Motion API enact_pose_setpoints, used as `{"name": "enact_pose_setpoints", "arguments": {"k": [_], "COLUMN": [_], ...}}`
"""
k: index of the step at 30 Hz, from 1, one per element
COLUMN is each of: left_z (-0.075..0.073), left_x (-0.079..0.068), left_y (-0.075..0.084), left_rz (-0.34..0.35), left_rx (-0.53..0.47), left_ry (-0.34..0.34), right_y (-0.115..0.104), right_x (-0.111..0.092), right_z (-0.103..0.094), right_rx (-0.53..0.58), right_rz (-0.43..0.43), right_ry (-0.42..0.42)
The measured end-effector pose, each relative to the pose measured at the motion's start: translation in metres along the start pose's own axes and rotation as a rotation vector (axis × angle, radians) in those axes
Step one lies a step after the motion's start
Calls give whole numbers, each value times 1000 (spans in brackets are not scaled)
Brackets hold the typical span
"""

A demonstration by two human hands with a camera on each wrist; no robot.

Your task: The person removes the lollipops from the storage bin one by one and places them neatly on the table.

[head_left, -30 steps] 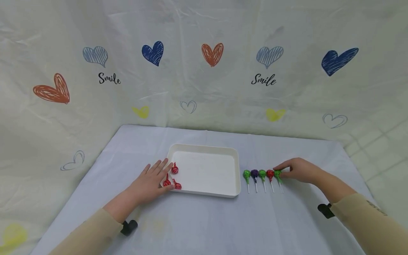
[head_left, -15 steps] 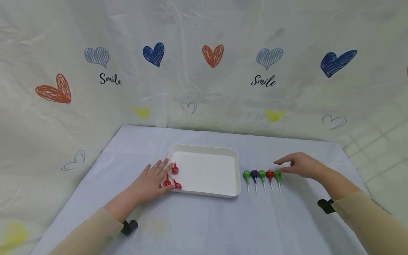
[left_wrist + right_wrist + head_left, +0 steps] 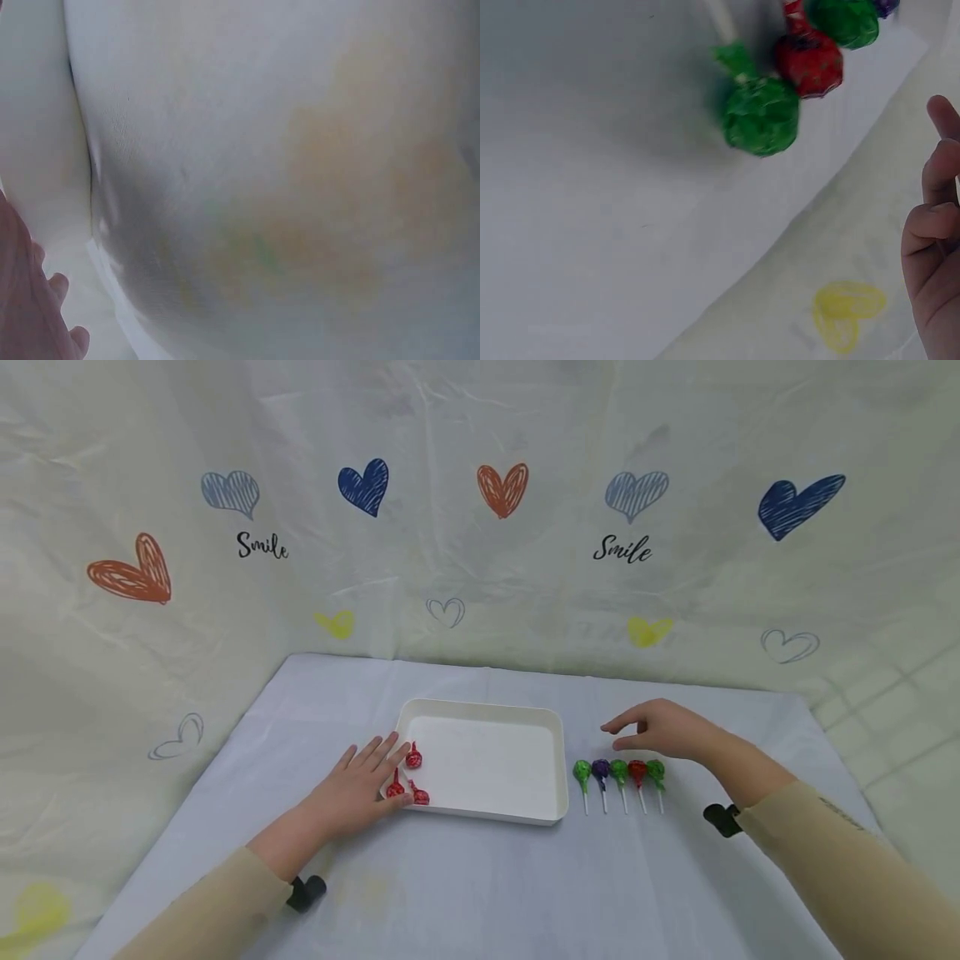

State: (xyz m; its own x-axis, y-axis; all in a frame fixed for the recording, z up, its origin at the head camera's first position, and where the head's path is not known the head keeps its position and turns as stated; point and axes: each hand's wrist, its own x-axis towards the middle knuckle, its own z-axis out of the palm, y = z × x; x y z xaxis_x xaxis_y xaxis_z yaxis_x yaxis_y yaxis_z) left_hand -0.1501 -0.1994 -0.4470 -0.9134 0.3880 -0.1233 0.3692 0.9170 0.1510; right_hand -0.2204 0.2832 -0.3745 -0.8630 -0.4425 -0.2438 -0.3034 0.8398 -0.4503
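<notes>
My left hand [image 3: 348, 797] rests with spread fingers on the near left corner of a white tray [image 3: 487, 710]. Beside its fingers, inside the tray, lie three red-wrapped lollipops, one a red lollipop [image 3: 414, 758]. To the right of the tray several lollipops lie in a row, sticks toward me: a green lollipop [image 3: 582, 770], a purple lollipop [image 3: 601, 768], another green, a red lollipop [image 3: 810, 64] and a green lollipop [image 3: 761, 116] at the right end. Above the row hovers my right hand [image 3: 663, 731], fingers bent loosely, holding nothing. The left wrist view shows mostly cloth and some fingertips [image 3: 58, 285].
A white cloth [image 3: 480, 885] covers the table. Behind it hangs a pale curtain [image 3: 480, 568] printed with hearts and "Smile". A black wrist camera [image 3: 306, 893] sits on the left sleeve, another black camera [image 3: 722, 819] on the right.
My right hand has let go of the rightmost green lollipop, lifted, and moved left above the row. That lollipop stays in line with the others. The left hand has stayed put.
</notes>
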Motion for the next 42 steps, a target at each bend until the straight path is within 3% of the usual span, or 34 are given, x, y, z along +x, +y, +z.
{"name": "enact_pose_setpoints", "arguments": {"k": [9,19,26,36,42], "left_z": [1,4,2,4,1], "left_x": [1,0,-4,-7,-9], "left_y": [-2,-5,-12,-19,-19], "left_rz": [-1,5,3,-3,-12], "left_rx": [-3,-10,4,2,-30], "left_ry": [0,7,31,4,7], "right_y": [-55,-108,-136,-173,-196], "right_x": [39,79,94,111,118], "right_z": [5,24,35,61,78], "right_rx": [-6,-36,-91,-183,-269], "right_rz": [-87,-209,-253,-270,-340], "right_ry": [-48,-118,-150,-242,-291]}}
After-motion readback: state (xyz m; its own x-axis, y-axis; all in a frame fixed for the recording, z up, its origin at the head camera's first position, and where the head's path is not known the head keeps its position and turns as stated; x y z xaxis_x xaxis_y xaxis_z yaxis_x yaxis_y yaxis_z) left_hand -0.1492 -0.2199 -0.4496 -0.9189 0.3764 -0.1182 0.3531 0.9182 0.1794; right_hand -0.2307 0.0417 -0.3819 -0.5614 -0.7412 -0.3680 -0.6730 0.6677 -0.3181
